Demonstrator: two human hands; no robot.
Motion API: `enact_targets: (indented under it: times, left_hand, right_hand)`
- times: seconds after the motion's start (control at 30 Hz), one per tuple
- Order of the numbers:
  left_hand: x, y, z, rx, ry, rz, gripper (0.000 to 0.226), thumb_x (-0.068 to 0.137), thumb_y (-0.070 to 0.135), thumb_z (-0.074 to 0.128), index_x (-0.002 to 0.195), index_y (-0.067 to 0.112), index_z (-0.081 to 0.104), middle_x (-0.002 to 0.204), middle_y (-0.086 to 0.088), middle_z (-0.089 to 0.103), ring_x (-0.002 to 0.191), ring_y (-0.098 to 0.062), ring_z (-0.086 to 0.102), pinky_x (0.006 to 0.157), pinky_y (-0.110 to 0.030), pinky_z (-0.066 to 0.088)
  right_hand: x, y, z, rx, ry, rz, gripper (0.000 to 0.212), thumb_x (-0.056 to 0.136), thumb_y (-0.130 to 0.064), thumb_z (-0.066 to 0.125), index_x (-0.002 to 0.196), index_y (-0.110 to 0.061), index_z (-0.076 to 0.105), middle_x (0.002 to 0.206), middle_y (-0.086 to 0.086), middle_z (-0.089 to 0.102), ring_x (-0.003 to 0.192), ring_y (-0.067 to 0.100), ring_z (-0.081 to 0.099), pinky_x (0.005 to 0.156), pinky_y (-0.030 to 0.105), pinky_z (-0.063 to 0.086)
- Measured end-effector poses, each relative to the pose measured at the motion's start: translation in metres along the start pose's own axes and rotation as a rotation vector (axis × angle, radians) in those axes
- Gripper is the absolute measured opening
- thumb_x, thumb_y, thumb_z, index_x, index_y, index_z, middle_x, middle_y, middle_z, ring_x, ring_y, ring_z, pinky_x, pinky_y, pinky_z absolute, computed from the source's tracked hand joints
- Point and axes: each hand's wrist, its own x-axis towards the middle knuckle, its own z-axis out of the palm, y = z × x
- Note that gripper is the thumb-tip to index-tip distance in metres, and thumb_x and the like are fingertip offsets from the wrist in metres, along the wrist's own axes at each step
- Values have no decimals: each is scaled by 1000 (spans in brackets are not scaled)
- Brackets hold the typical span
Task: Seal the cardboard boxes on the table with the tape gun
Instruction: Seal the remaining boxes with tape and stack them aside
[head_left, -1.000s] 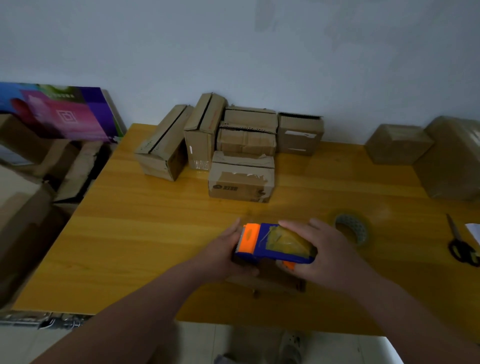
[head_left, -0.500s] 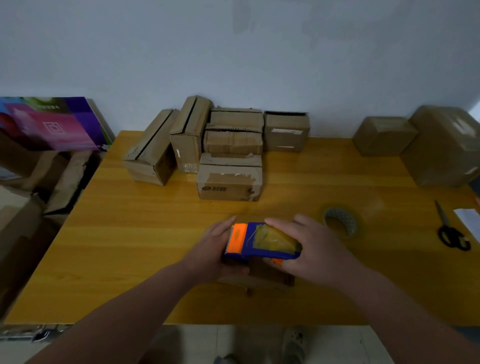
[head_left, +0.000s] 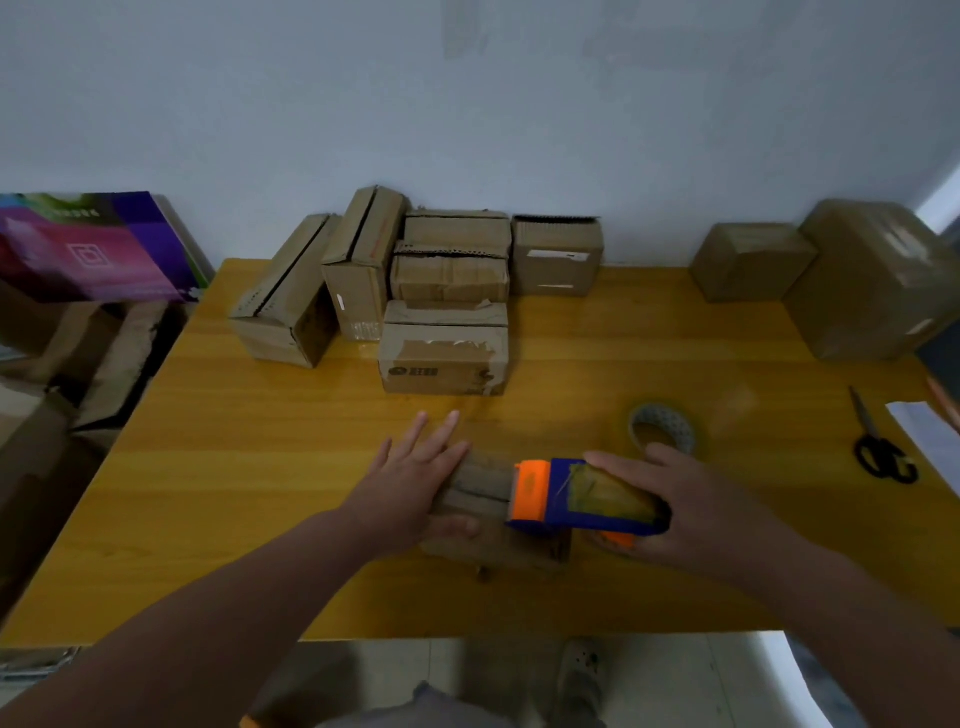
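A small flat cardboard box lies near the table's front edge. My left hand presses flat on its left end, fingers straight and spread. My right hand grips the blue and orange tape gun, whose orange end sits on the right half of the box top. A group of several cardboard boxes stands at the back of the table, left of centre.
A spare roll of tape lies just behind my right hand. Black scissors and a white paper lie at the right edge. Two larger boxes stand back right. The yellow wooden table ends close in front.
The tape gun has moved right along the box top with my right hand. My left hand has come off the gun's end and now lies flat on the box's left end.
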Motion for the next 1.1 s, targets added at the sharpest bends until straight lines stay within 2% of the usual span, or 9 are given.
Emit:
enact_targets:
  times: [0.13, 0.27, 0.33, 0.4, 0.57, 0.63, 0.73, 1.0, 1.1]
  left_hand:
    - [6, 19, -5, 143, 3, 138, 94, 85, 62, 52, 153, 25, 0, 161, 9, 0, 145, -10, -14, 113, -42, -17]
    - [19, 35, 3, 73, 27, 184, 95, 81, 67, 54, 153, 23, 10, 158, 5, 15, 147, -12, 1, 113, -36, -13]
    - [22, 32, 7, 92, 47, 186, 98, 75, 78, 40, 152, 23, 13, 157, 4, 20, 147, -13, 4, 113, -33, -12]
    - [22, 30, 9, 121, 59, 208, 110, 63, 86, 18, 152, 22, 14, 156, 2, 21, 147, -14, 6, 112, -32, -12]
    - [22, 27, 11, 131, 88, 234, 123, 56, 94, -4, 152, 19, 17, 156, -1, 23, 147, -17, 5, 111, -31, -14]
    - [24, 25, 13, 145, 81, 233, 123, 55, 94, -5, 152, 20, 15, 156, 0, 21, 147, -16, 3, 111, -30, -15]
    - [24, 25, 12, 171, 85, 224, 123, 55, 95, -8, 152, 22, 14, 156, 3, 20, 147, -14, 0, 111, -30, -16]
    - [23, 33, 11, 209, 101, 206, 130, 51, 94, -18, 152, 19, 14, 156, -1, 21, 148, -17, 3, 111, -33, -16]
    - [23, 33, 12, 240, 96, 196, 132, 47, 92, -23, 152, 20, 10, 157, 1, 17, 148, -16, 0, 112, -34, -15]
  right_hand:
    - [2, 3, 6, -1, 22, -7, 79, 79, -58, 68, 142, -56, 20, 106, -10, 38, 89, 4, 46, 68, 16, 43]
    - [2, 5, 9, -11, 42, -12, 82, 79, -56, 69, 142, -58, 16, 107, -8, 39, 91, 5, 47, 69, 16, 43]
    - [1, 8, 7, 23, 39, -35, 83, 78, -54, 71, 136, -61, 12, 106, -7, 40, 91, 7, 48, 71, 18, 45]
    - [-7, 20, 3, 81, 47, -40, 84, 76, -49, 75, 134, -63, 15, 105, -8, 42, 89, 9, 51, 71, 22, 48]
    - [-49, 72, -11, 27, 57, 89, 86, 68, -56, 78, 135, -67, 24, 94, -19, 47, 81, -2, 51, 66, 15, 38]
    - [-42, 72, -4, -16, -36, 103, 86, 74, -47, 77, 135, -62, 19, 95, -18, 42, 82, 2, 48, 69, 16, 38]
    - [-17, 48, 6, -208, -116, 109, 80, 84, -54, 62, 144, -56, 9, 100, -9, 31, 89, 8, 38, 70, 24, 35]
    - [10, 7, -14, -204, -151, 147, 64, 85, -51, 61, 143, -45, 35, 107, -6, 44, 98, 12, 43, 73, 25, 38]
    - [21, 2, -26, -152, -231, 205, 64, 81, -37, 65, 140, -46, 40, 132, -8, 50, 104, 12, 49, 65, 22, 41]
